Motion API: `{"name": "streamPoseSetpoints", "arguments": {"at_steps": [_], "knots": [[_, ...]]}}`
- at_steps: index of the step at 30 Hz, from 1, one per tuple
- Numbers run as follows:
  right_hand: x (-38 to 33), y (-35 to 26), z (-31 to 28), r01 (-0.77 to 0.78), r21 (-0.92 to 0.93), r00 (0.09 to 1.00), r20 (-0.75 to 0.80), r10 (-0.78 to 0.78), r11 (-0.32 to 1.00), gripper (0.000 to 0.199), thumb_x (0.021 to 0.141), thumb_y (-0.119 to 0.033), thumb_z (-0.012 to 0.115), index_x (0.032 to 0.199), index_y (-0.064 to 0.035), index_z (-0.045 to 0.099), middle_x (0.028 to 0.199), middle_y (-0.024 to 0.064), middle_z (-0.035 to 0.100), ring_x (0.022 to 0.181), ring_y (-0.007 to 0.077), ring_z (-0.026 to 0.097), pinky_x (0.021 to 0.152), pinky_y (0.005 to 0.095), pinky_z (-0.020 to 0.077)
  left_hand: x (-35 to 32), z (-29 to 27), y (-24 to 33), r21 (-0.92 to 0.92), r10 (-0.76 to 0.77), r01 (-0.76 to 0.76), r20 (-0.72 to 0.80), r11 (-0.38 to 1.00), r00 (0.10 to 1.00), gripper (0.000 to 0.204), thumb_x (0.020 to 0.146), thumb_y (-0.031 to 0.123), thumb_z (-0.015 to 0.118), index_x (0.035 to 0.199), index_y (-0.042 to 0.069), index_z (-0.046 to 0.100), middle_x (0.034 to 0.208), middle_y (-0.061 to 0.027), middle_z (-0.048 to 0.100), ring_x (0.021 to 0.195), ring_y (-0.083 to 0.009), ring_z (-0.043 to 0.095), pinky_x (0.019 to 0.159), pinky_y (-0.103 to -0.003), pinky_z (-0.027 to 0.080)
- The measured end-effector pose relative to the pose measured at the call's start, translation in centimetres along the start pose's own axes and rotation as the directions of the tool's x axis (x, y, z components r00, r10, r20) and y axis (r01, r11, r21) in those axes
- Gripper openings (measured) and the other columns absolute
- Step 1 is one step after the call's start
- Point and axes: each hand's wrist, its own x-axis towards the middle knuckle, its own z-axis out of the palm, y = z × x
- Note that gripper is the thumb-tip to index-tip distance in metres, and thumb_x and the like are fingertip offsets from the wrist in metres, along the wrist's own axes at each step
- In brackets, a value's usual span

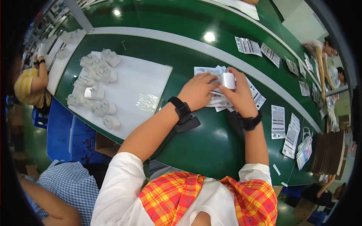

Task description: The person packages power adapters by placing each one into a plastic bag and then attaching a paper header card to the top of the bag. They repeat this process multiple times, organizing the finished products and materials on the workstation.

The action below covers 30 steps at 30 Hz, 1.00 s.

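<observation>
Looking down, I see my two hands meet over a small pile of paper slips (220, 98) on the green table (211, 147). My right hand (238, 98) is wrapped around a small white plug block (228, 80). I hold it up near my fingertips, and I think that is so I can see its face well. My left hand (198, 91) lies flat on the slips with its fingers bent down. It grips nothing that I can see; it seems to press the papers so they do not slide. Its fingertips almost touch the block, so the block sits just between my two hands, right above the pile.

Far to my left lies a white sheet (145, 81) with a heap of white plugs (96, 84) on it. They are well away from my hands. A clear little bag (148, 101) lies on that sheet too. More printed slips (278, 121) lie in rows to my right, near my right wrist.
</observation>
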Motion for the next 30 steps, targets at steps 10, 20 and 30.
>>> {"name": "streamPoseSetpoints", "arguments": {"at_steps": [10, 20, 30], "knots": [[-2.1, -3.8, 0.9, 0.145, -0.236, 0.980, 0.171, -0.106, 0.961, 0.068, 0.055, -0.029, 0.089, 0.107, -0.0031, 0.054, 0.118, 0.0173, 0.050, 0.107, 0.0373, 0.050, 0.095, 0.0425, 0.0414, 0.1, 0.0, -1.2, -0.196, -0.294, 0.313, 0.120, 0.929, 0.948, 0.048, 0.093, 0.031, 0.046, 0.132, 0.004, 0.054, 0.144, -0.0180, 0.046, 0.136, -0.0352, 0.038, 0.114, -0.045, 0.027], [-1.5, -2.1, 0.3, -0.048, -0.239, 0.960, 0.256, 0.111, 0.970, 0.055, 0.062, -0.018, 0.084, 0.107, -0.0057, 0.056, 0.110, 0.0134, 0.056, 0.107, 0.0339, 0.052, 0.093, 0.0430, 0.0411, -0.6, -0.2, 1.3, 0.266, -0.251, 0.215, 0.110, 0.940, 0.962, 0.073, 0.087, 0.050, 0.050, 0.141, 0.001, 0.042, 0.150, -0.0211, 0.035, 0.142, -0.0359, 0.029, 0.113, -0.060, 0.017], [-0.7, -0.5, 0.2, -0.073, -0.136, 0.968, 0.228, 0.103, 0.988, 0.037, 0.077, -0.008, 0.069, 0.110, -0.0048, 0.054, 0.080, 0.0126, 0.060, 0.076, 0.0280, 0.061, 0.071, 0.0333, 0.0485, -0.6, 0.0, 1.8, 0.098, -0.213, 0.206, 0.073, 0.974, 0.974, 0.057, 0.088, 0.023, 0.055, 0.138, -0.003, 0.042, 0.142, -0.0219, 0.044, 0.134, -0.0371, 0.039, 0.111, -0.056, 0.026]]}}
